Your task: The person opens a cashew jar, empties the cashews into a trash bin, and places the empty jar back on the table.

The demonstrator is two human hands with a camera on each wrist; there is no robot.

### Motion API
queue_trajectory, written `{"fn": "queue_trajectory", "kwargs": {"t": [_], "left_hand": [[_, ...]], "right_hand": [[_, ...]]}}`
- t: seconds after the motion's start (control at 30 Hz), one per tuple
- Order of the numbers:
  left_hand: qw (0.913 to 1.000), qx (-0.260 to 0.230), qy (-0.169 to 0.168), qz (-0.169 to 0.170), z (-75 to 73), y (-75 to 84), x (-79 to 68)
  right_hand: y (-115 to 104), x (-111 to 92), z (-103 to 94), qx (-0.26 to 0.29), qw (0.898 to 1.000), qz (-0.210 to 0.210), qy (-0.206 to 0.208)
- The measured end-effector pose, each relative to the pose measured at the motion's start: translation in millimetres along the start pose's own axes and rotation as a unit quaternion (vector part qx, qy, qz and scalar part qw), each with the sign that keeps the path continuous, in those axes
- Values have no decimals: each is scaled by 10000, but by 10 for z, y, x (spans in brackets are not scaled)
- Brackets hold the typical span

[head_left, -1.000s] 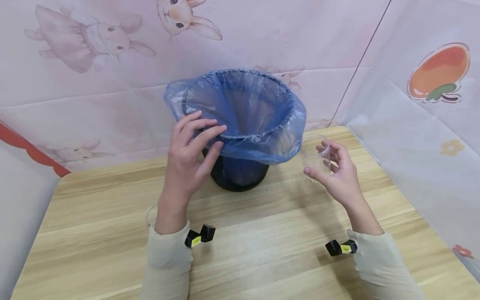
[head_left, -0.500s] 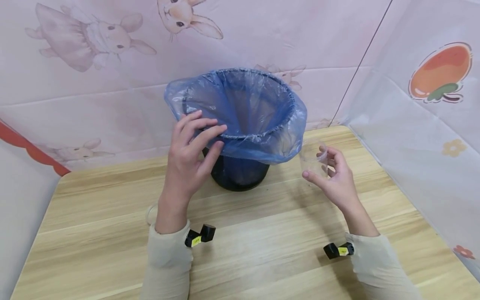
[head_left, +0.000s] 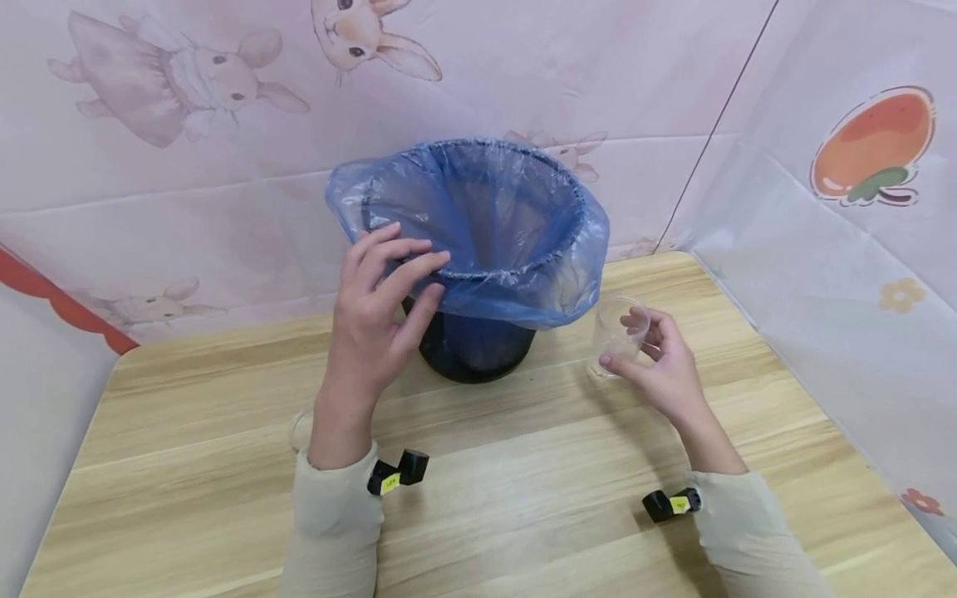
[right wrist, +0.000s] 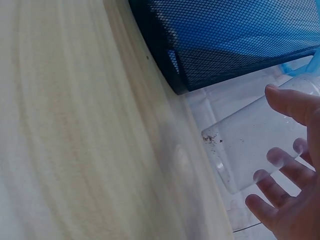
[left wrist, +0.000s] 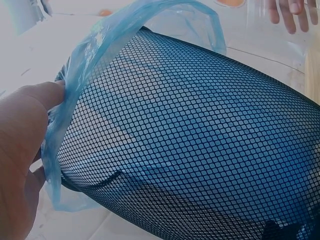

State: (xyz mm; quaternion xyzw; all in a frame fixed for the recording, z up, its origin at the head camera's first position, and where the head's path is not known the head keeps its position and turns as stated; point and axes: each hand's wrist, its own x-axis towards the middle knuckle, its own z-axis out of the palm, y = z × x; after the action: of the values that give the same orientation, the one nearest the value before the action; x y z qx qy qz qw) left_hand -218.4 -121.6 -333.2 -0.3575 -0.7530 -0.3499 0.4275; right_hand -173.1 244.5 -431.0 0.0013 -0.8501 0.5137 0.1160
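Note:
A black mesh trash can [left wrist: 200, 115] lined with a blue plastic bag [head_left: 516, 208] stands at the back of the table. My left hand [head_left: 377, 307] holds its near left rim, fingers over the inside and thumb outside on the bag. To the right of the can, my right hand [head_left: 661, 361] holds a clear plastic cup [head_left: 615, 332] between thumb and fingers. The cup is upright, its base at or just above the tabletop; I cannot tell if it touches. Small dark specks [right wrist: 210, 139] show at the cup's bottom.
The wooden table [head_left: 478, 482] runs up to walls with printed rabbits at the back and a plain-looking wall with stickers on the right. A clear round edge [head_left: 299, 428] peeks out behind my left wrist, mostly hidden.
The right hand has come down and slightly left with the plastic cup, bringing it close to the tabletop. The left hand and the trash can stay where they were.

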Motion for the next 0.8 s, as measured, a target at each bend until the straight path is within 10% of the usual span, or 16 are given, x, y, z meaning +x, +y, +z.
{"fn": "queue_trajectory", "kwargs": {"t": [0.8], "left_hand": [[9978, -630, 209, 92, -110, 122, -34]], "right_hand": [[205, -86, 24, 38, 9981, 252, -566]]}}
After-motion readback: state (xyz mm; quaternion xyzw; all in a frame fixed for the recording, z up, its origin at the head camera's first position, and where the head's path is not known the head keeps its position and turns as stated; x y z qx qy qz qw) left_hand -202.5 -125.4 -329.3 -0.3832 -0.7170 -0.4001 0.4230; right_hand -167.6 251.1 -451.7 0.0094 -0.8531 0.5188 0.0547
